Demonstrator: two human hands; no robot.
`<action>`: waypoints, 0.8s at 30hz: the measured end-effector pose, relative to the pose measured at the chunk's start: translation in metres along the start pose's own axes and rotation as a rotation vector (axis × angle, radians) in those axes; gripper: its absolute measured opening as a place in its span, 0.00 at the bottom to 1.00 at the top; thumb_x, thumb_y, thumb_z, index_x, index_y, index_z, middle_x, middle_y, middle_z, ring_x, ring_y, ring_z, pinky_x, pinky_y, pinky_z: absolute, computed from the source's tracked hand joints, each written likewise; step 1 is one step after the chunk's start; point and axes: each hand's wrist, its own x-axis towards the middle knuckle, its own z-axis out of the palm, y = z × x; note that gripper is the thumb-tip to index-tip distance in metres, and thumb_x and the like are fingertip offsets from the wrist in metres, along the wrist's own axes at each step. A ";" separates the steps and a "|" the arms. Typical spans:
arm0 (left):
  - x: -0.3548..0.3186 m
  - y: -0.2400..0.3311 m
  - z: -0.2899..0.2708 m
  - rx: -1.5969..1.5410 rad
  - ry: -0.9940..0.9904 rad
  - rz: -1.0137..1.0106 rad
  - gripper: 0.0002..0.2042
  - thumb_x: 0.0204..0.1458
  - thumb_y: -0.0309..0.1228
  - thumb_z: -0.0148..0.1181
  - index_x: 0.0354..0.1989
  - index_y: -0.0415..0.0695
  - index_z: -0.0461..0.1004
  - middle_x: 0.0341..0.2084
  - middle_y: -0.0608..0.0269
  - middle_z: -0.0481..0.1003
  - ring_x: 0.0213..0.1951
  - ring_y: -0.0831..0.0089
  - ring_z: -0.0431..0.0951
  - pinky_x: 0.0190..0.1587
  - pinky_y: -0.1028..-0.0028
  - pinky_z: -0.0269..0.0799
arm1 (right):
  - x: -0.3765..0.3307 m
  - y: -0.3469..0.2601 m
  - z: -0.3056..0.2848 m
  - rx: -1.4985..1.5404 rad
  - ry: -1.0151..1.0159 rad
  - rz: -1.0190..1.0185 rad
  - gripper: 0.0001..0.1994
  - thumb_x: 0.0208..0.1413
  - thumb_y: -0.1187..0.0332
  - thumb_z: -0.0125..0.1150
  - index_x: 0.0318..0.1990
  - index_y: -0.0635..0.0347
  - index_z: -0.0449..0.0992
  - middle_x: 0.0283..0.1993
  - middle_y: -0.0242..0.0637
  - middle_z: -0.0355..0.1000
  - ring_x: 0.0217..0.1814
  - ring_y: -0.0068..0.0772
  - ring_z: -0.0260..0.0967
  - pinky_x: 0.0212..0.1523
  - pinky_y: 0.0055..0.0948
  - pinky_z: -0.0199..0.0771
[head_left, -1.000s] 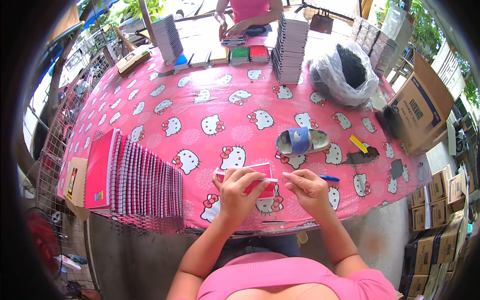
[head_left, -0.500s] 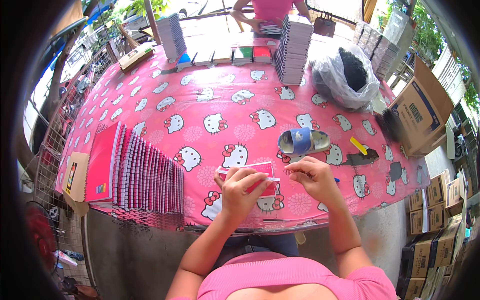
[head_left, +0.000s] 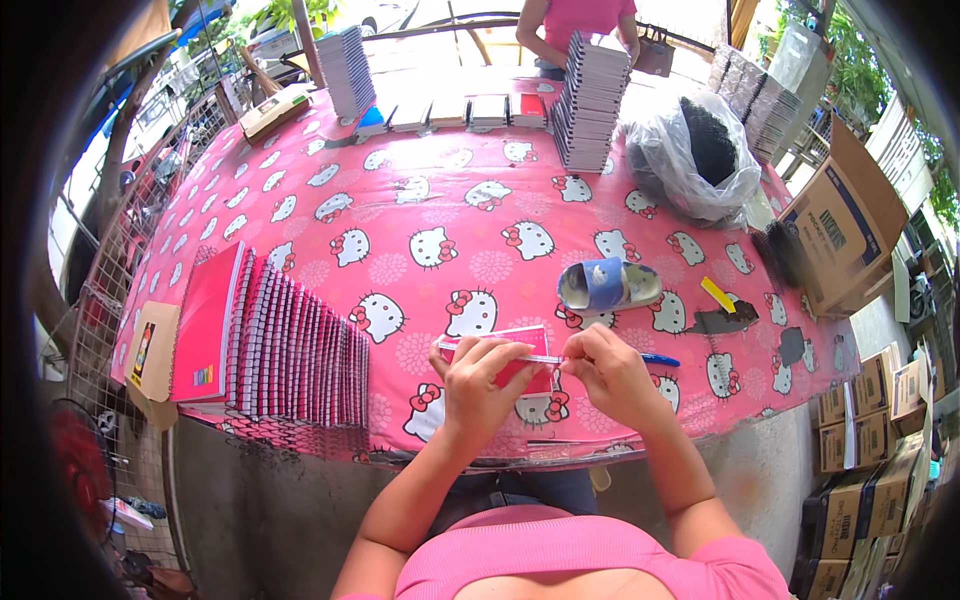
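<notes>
Right at the near edge of the table, both hands meet over a small red notebook [head_left: 520,360] lying flat on the pink cartoon-cat tablecloth [head_left: 440,215]. The left hand [head_left: 478,385] rests curled on the cover, fingers pinched on the end of a thin pale strip [head_left: 545,358] that runs across the notebook. The right hand [head_left: 607,372] pinches the other end of that strip between thumb and fingertips, a narrow, tight grip. The notebook is plain red with a lighter edge along its top, partly hidden under the fingers.

Just beyond the right hand lies a blue pen [head_left: 660,360], and past it a blue roll of tape [head_left: 607,285] on its side. A yellow strip [head_left: 717,294] lies further right beside a dark patch in the cloth.

To the left stands a long row of red spiral-bound notebooks [head_left: 290,350], packed upright and leaning, the outermost showing a red cover with a small coloured label near its bottom. A brown cardboard piece [head_left: 150,350] with a small dark label lies against its outer side.

Further back sits a clear plastic bag [head_left: 700,155] with dark contents. At the far edge, tall stacks of notebooks [head_left: 590,100] rise, with low piles between them, and another person in pink [head_left: 580,25] stands behind. Brown cartons [head_left: 840,225] with dark printed panels stand at the right, smaller boxes [head_left: 860,440] stacked below.
</notes>
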 end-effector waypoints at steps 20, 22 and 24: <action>-0.002 -0.001 -0.009 -0.010 -0.013 0.000 0.14 0.37 0.36 0.73 0.35 0.53 0.80 0.32 0.72 0.78 0.41 0.73 0.75 0.57 0.53 0.49 | 0.025 0.045 -0.032 -0.200 -0.014 0.108 0.18 0.49 0.66 0.64 0.47 0.63 0.73 0.42 0.45 0.73 0.46 0.49 0.72 0.46 0.40 0.72; 0.000 0.001 -0.009 -0.037 0.055 0.046 0.15 0.35 0.35 0.74 0.35 0.52 0.80 0.31 0.71 0.78 0.41 0.71 0.74 0.56 0.55 0.52 | 0.027 0.084 -0.055 -0.471 0.184 0.062 0.25 0.43 0.63 0.68 0.51 0.61 0.71 0.41 0.46 0.74 0.46 0.51 0.72 0.47 0.42 0.71; 0.000 -0.005 -0.004 -0.052 0.024 0.085 0.16 0.34 0.35 0.75 0.34 0.51 0.80 0.31 0.70 0.78 0.41 0.70 0.74 0.54 0.57 0.55 | 0.021 0.138 -0.040 -0.468 0.152 -0.017 0.27 0.40 0.63 0.70 0.51 0.59 0.71 0.40 0.47 0.74 0.48 0.50 0.71 0.48 0.42 0.71</action>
